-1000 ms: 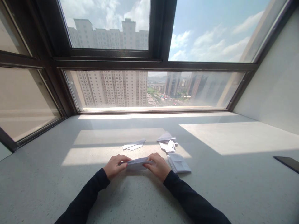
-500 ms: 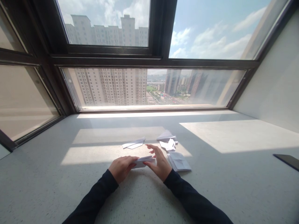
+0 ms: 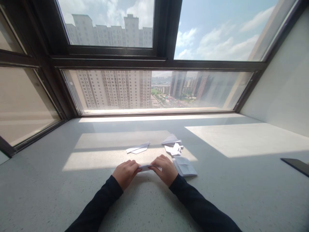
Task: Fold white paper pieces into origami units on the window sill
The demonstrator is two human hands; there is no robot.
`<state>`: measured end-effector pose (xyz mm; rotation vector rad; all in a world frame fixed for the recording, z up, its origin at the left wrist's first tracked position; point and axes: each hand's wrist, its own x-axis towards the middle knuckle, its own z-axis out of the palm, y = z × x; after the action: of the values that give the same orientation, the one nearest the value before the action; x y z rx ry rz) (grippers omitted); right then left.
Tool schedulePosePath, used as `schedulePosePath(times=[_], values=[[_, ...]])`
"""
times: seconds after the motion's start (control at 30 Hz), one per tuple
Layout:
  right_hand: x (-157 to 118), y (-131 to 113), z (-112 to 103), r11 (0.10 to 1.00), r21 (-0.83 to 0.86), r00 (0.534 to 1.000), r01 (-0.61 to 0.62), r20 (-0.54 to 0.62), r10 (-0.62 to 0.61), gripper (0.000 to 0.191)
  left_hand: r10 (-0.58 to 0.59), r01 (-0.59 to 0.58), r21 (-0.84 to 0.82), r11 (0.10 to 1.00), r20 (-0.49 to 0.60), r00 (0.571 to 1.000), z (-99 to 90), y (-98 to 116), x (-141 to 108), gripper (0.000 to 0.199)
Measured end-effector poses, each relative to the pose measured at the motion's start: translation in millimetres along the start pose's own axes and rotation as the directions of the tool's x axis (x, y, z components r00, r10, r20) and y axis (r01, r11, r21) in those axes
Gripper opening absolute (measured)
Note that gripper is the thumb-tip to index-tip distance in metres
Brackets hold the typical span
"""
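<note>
A small folded white paper (image 3: 145,168) is held between both hands above the pale speckled surface. My left hand (image 3: 126,173) pinches its left end, thumb and fingers closed. At the right end my right hand (image 3: 164,169) has its fingers curled closed on the paper. Just beyond lies a flat folded paper piece (image 3: 138,148). Other folded papers (image 3: 172,140) and a small folded shape (image 3: 174,149) lie behind my right hand. A stack of folded paper (image 3: 185,166) sits right beside that hand, partly hidden by it.
A dark flat object (image 3: 296,166) lies on the pale counter (image 3: 229,190) at the far right. Dark window frames (image 3: 159,64) rise behind the counter, and a white wall (image 3: 285,87) stands on the right.
My right hand's raised, spread fingers have come down and closed on the paper's right end. The paper's raised upper layer now looks flatter. My left hand has hardly moved.
</note>
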<state>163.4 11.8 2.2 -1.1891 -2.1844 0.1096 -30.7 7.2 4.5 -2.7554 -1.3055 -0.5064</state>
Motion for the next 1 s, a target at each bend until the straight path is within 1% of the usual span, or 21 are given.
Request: schedulePosePath(times=[0.07,0.17,0.23,0.3,0.4,0.47,0.53,0.6,0.67,0.7,0.77,0.8,0.87,0.9,1.0], values=[[0.0,-0.9,0.8,1.0,-0.024,1.0,-0.001,0.014,0.001,0.007,0.015,-0.015,0.039,0.999,-0.009,1.0,-1.3,0.9,0.0,0.027],[0.3,-2.4,2.4,0.996,-0.094,0.996,-0.008,0.089,0.017,0.011,0.012,-0.015,0.119,0.993,0.022,1.0,-3.5,0.2,0.6,0.025],[0.5,-3.0,2.8,0.993,-0.12,0.995,-0.004,0.101,0.016,0.013,0.005,-0.012,0.153,0.988,0.042,0.999,-4.3,-0.9,1.4,0.025],[0.7,-3.1,2.9,0.991,-0.132,0.995,-0.007,0.097,0.02,0.014,-0.004,-0.007,0.156,0.988,0.07,0.998,-4.3,-1.8,2.2,0.026],[0.8,-2.3,3.6,0.99,-0.138,0.99,-0.028,0.134,0.047,0.014,-0.064,0.043,0.141,0.989,0.148,0.987,-2.6,-2.1,3.1,0.026],[0.6,-1.3,4.6,0.994,-0.098,0.989,-0.038,0.137,0.051,0.012,-0.101,0.076,0.127,0.989,0.206,0.973,-1.2,-1.3,3.3,0.028],[0.3,-0.4,5.7,0.999,0.004,0.993,-0.036,0.115,0.036,0.007,-0.112,0.085,0.118,0.989,0.242,0.964,-0.2,-0.2,3.1,0.03],[0.0,0.3,6.2,0.995,0.092,0.994,-0.045,0.101,0.036,0.012,-0.114,0.088,0.112,0.99,0.249,0.962,0.5,-0.1,2.7,0.032],[0.2,0.5,5.9,0.991,0.115,0.993,-0.071,0.097,0.06,0.011,-0.104,0.093,0.059,0.994,0.229,0.968,0.6,-2.9,2.8,0.035],[0.4,0.3,5.4,0.99,0.113,0.993,-0.086,0.096,0.075,0.009,-0.099,0.1,0.004,0.995,0.197,0.975,0.5,-5.7,3.1,0.039],[1.3,-0.6,3.9,0.986,0.129,0.991,-0.107,0.095,0.095,0.01,-0.106,0.117,-0.159,0.98,0.079,0.991,0.1,-13.7,4.6,0.047],[1.7,-1.3,3.1,0.982,0.151,0.99,-0.115,0.098,0.101,0.011,-0.128,0.126,-0.241,0.962,0.008,0.992,-0.1,-18.3,5.6,0.049],[2.3,-3.2,2.0,0.972,0.194,0.988,-0.132,0.104,0.114,0.011,-0.214,0.163,-0.373,0.913,-0.097,0.972,0.3,-26.8,7.8,0.05],[2.5,-4.3,1.8,0.968,0.209,0.988,-0.138,0.102,0.118,0.011,-0.266,0.196,-0.418,0.887,-0.114,0.957,1.1,-30.2,8.7,0.049],[2.6,-7.4,1.9,0.968,0.219,0.99,-0.126,0.083,0.111,0.012,-0.398,0.313,-0.484,0.817,-0.081,0.914,6.6,-35.5,10.1,0.049]])
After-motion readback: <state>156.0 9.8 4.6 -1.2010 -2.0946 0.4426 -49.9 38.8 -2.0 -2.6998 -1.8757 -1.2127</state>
